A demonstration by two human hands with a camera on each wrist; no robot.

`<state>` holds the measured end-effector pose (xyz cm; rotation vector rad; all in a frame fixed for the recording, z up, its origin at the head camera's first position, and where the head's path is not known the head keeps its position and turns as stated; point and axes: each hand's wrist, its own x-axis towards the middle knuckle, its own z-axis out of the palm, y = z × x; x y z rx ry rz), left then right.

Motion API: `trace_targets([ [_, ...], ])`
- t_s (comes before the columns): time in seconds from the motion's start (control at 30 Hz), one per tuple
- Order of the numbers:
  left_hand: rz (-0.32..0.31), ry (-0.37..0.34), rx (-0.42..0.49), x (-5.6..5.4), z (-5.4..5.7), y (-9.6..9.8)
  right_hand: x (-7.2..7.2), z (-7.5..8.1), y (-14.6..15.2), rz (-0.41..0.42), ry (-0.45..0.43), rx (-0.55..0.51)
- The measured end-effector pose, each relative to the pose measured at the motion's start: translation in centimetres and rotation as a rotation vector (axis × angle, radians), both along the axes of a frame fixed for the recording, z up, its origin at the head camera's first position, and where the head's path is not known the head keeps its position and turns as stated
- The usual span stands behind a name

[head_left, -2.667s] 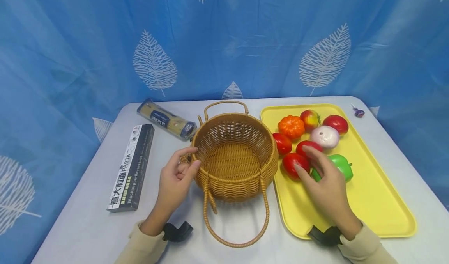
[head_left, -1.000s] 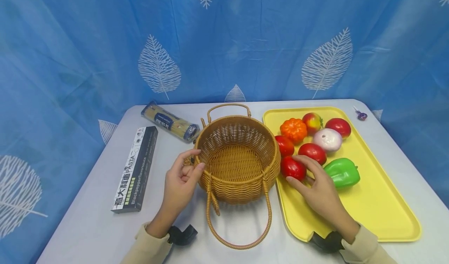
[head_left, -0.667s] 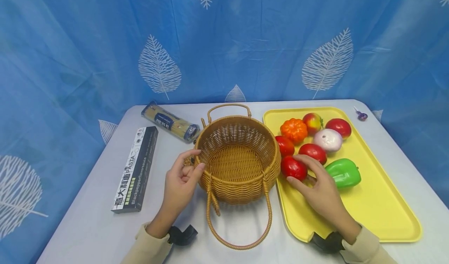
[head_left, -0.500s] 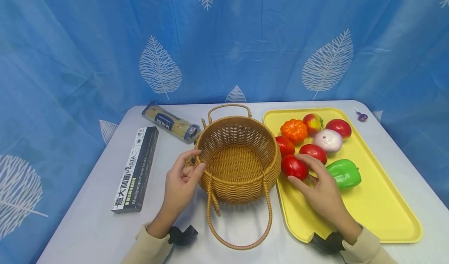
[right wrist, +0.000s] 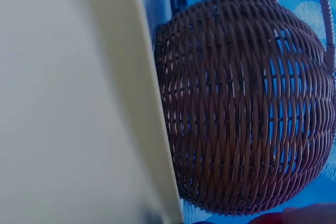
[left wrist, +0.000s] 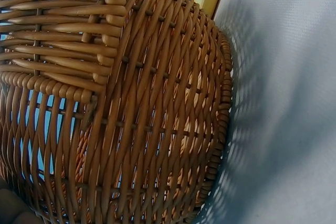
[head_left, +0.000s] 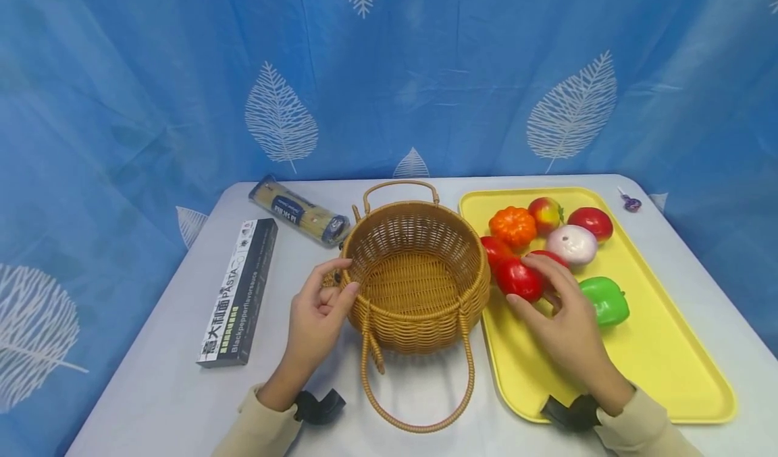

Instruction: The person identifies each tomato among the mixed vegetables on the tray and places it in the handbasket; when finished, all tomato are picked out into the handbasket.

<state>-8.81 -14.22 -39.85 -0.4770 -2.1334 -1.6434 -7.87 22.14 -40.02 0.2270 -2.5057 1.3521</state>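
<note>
A brown wicker basket (head_left: 413,325) stands in the middle of the table, its near handle folded down toward me. My left hand (head_left: 319,315) grips its left rim between thumb and fingers. Beside the basket's right wall, my right hand (head_left: 562,312) holds a smooth red tomato (head_left: 519,279) with thumb and fingers, over the tray. Part of that tomato (right wrist: 266,218) and a finger show at the bottom edge of the right wrist view. The left wrist view is filled by the basket's woven side (left wrist: 157,98).
The yellow tray (head_left: 662,369) also bears an orange pumpkin (head_left: 512,227), a red-yellow fruit (head_left: 545,214), an onion (head_left: 572,244), a green pepper (head_left: 606,302) and more red tomatoes (head_left: 591,224). At left lie a pasta box (head_left: 240,295) and a pasta pack (head_left: 298,210). A lollipop (head_left: 632,204) lies at back right.
My right hand has closed on the near tomato and raised it slightly, away from its spot by the basket. The left hand keeps its hold on the rim.
</note>
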Motion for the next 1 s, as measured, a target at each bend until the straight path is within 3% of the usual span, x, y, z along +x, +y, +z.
trace_targets([
  [0.43,-0.011,-0.01,0.011,0.0,0.0,0.1,-0.3,1.9,0.1,-0.024,0.149,-0.04],
  [1.0,0.02,0.02,-0.025,0.2,0.2,0.2,-1.0,4.5,-1.2,0.021,0.179,-0.04],
])
